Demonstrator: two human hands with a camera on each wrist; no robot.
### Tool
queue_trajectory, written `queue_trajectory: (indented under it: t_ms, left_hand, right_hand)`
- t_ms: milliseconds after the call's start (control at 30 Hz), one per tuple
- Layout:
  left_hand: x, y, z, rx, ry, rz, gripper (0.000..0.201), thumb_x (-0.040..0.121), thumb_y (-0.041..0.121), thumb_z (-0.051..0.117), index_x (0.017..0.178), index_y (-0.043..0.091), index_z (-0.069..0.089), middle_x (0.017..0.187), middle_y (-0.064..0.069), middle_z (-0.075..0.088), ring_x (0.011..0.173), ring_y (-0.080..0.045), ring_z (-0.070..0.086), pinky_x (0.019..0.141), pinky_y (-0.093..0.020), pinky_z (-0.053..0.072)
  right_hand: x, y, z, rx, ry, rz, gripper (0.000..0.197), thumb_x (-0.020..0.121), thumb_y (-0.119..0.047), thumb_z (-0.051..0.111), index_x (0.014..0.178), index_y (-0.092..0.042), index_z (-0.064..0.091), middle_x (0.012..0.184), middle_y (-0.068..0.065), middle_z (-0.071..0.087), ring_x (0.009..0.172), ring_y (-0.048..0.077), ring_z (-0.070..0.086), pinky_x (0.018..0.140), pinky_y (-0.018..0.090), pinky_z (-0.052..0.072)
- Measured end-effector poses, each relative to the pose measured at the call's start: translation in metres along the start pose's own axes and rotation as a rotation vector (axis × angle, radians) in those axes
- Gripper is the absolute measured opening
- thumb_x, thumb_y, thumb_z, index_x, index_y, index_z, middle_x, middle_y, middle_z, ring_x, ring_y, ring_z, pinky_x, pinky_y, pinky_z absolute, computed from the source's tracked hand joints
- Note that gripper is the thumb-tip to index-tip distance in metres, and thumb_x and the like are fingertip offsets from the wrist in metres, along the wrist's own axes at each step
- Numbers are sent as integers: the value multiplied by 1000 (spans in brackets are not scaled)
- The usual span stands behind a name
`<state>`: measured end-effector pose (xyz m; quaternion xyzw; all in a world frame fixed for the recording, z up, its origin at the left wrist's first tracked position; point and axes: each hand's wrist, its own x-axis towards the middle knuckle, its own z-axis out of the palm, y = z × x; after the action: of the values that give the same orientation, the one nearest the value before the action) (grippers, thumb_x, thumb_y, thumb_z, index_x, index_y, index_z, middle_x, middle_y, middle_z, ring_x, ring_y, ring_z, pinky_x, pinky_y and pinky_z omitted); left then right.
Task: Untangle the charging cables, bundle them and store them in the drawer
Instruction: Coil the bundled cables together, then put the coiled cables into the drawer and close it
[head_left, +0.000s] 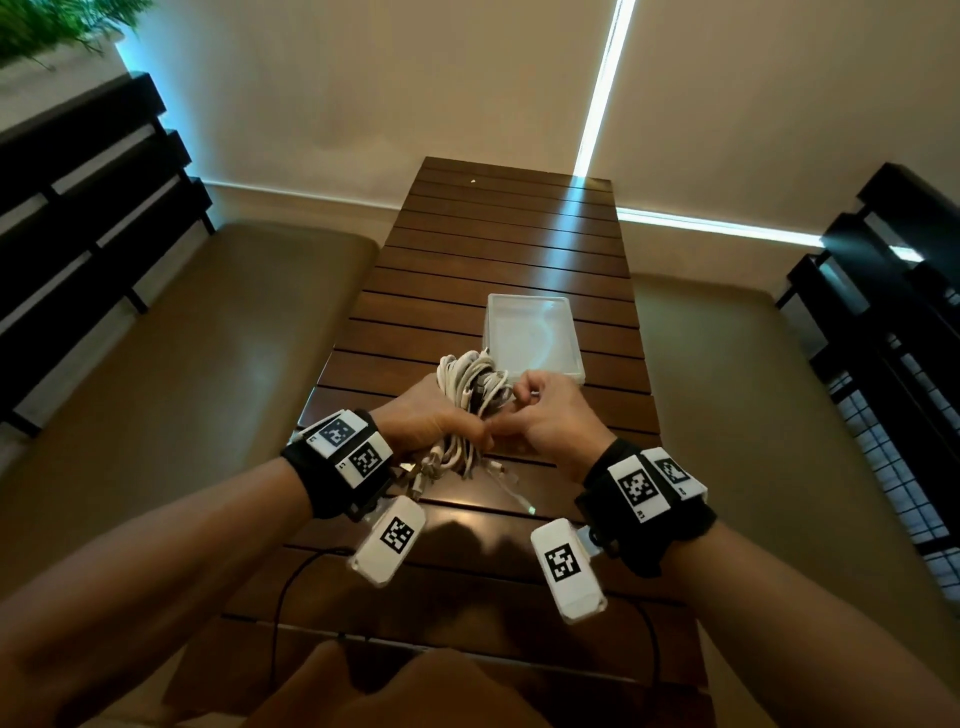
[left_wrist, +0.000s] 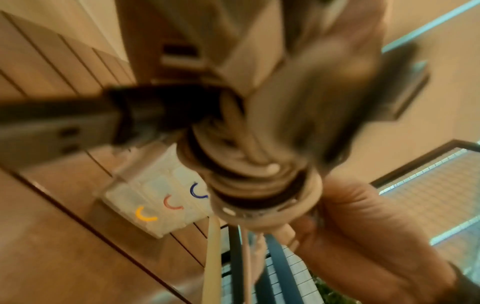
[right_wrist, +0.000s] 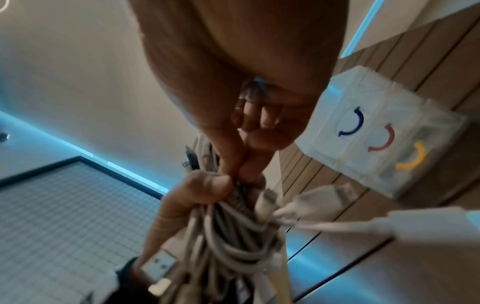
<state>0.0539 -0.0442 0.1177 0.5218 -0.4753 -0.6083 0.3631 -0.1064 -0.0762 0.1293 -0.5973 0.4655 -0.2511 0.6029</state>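
A coiled bundle of white charging cables (head_left: 470, 384) is held above the dark slatted table (head_left: 493, 249). My left hand (head_left: 467, 428) grips the bundle around its middle, and plug ends hang loose below it. My right hand (head_left: 519, 410) pinches the bundle's waist right beside the left thumb; whether it holds a strand or a tie I cannot tell. In the right wrist view the left hand (right_wrist: 200, 191) clasps the cable bundle (right_wrist: 233, 236) while the right hand (right_wrist: 244, 164) pinches at it. The small translucent drawer unit (head_left: 532, 332) stands just beyond the hands, its drawers with blue, red and yellow handles (right_wrist: 376, 133) closed.
Beige cushioned benches flank the table on the left (head_left: 208, 364) and right (head_left: 727, 395). A thin black wire (head_left: 283, 597) runs over the table's near end. Dark slatted rails (head_left: 93, 208) stand at both sides.
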Motion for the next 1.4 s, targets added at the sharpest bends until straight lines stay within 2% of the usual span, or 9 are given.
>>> queue_trajectory:
  t_ms: [133, 267, 433, 533, 733, 933, 1100, 1300, 1400]
  left_hand:
    - [7, 2, -4, -65, 118, -18, 45, 50, 4, 73, 93, -5, 64, 76, -15, 66, 61, -23, 63, 60, -31, 53]
    - [11, 0, -17, -264, 54, -73, 34, 56, 9, 72, 89, 4, 66, 68, -9, 63, 55, -20, 60, 59, -30, 52]
    - [15, -15, -22, -433, 82, -102, 31, 52, 11, 75, 81, 7, 68, 78, -13, 62, 72, -28, 60, 74, -39, 49]
    - [13, -23, -25, -355, 221, -99, 25, 51, 5, 74, 73, 6, 62, 69, -12, 61, 64, -27, 62, 66, -35, 54]
    - [23, -30, -37, 41, 338, -32, 25, 64, -13, 72, 84, -4, 61, 74, -18, 63, 70, -36, 64, 73, -54, 57]
    - [42, -22, -30, 505, 187, -41, 35, 61, -4, 76, 91, 8, 63, 82, -5, 68, 79, -23, 69, 70, -33, 59]
    - [75, -21, -43, 811, 126, -62, 100, 46, 18, 80, 137, 41, 45, 109, 10, 67, 96, -11, 65, 85, -30, 56]
    - [90, -10, -50, 954, 123, -110, 54, 52, 18, 80, 102, 29, 64, 85, 6, 71, 77, -14, 68, 71, -35, 59]
    - [91, -17, -50, 894, 133, -127, 41, 56, 15, 80, 92, 24, 63, 77, 6, 69, 73, -14, 69, 65, -32, 60]
  right_hand:
    - [15, -2, -9, -98, -11, -129, 27, 82, -4, 72, 79, -15, 48, 79, 9, 59, 69, 14, 58, 55, 21, 49]
    - [30, 8, -17, 29, -95, -59, 25, 101, -20, 47, 125, -28, 52, 125, 2, 53, 113, 17, 54, 81, 27, 50]
    - [31, 31, -2, 236, -332, 169, 27, 93, -15, 53, 119, -19, 57, 89, 0, 71, 79, 14, 69, 72, 30, 53]
    - [30, 58, 5, 192, -362, 187, 27, 86, -17, 63, 113, -21, 63, 102, 14, 71, 80, 25, 68, 67, 30, 53]
    - [51, 108, -31, -397, 600, 3, 65, 83, -9, 63, 142, -24, 39, 133, 10, 35, 103, 18, 49, 93, 29, 45]
    - [79, 111, -50, -535, 379, -37, 76, 76, 9, 47, 141, -30, 42, 135, 13, 42, 121, 28, 47, 97, 20, 32]
    - [73, 123, -33, -565, 336, -169, 71, 75, 10, 48, 135, -28, 50, 124, 8, 53, 111, 24, 54, 89, 14, 34]
    - [48, 154, -12, -483, 552, -271, 55, 79, 6, 51, 128, -17, 57, 113, 0, 59, 100, 12, 55, 94, 27, 46]
    - [56, 172, 4, -587, 111, -22, 44, 88, -8, 50, 128, -24, 58, 110, 8, 67, 97, 23, 62, 92, 41, 50]
